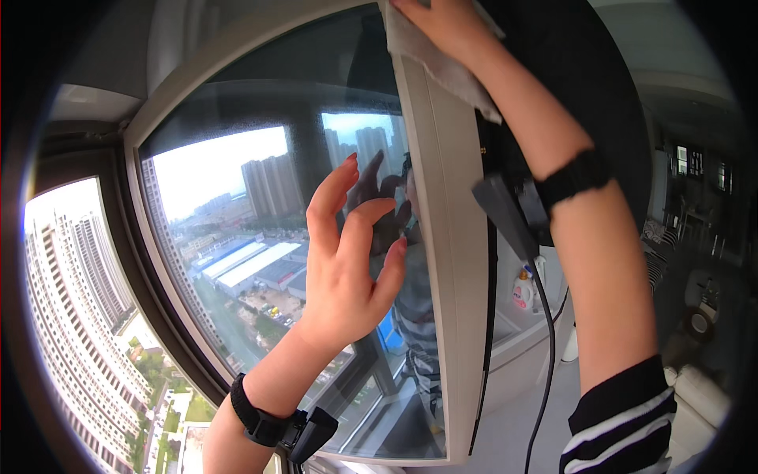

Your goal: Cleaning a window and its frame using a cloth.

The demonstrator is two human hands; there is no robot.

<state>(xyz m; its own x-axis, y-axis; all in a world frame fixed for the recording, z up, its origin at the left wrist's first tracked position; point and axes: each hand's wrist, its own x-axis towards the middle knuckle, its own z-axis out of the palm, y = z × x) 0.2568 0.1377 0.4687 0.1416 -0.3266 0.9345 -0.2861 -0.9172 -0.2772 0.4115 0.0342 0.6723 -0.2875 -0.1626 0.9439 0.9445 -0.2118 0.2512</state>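
My left hand [349,260] is raised before the glass pane [254,249] of an opened window sash, its fingers apart and bent, holding nothing. Whether the fingertips touch the glass cannot be told. At the top, my right hand [444,23] lies over a pale cloth [423,50] on the upper part of the beige sash frame [456,249]; its fingers are partly cut off by the picture's edge. The cloth hangs down over the frame's side. Each wrist wears a black strap with a small black device. The pane mirrors my left hand and a person in patterned clothes.
A black cable [549,355] hangs from the right wrist device. Behind the sash, a white bottle with an orange cap [523,290] stands on a white surface. To the left is a dark window frame [160,284] with high-rise buildings outside. A pale sofa [702,394] is at the lower right.
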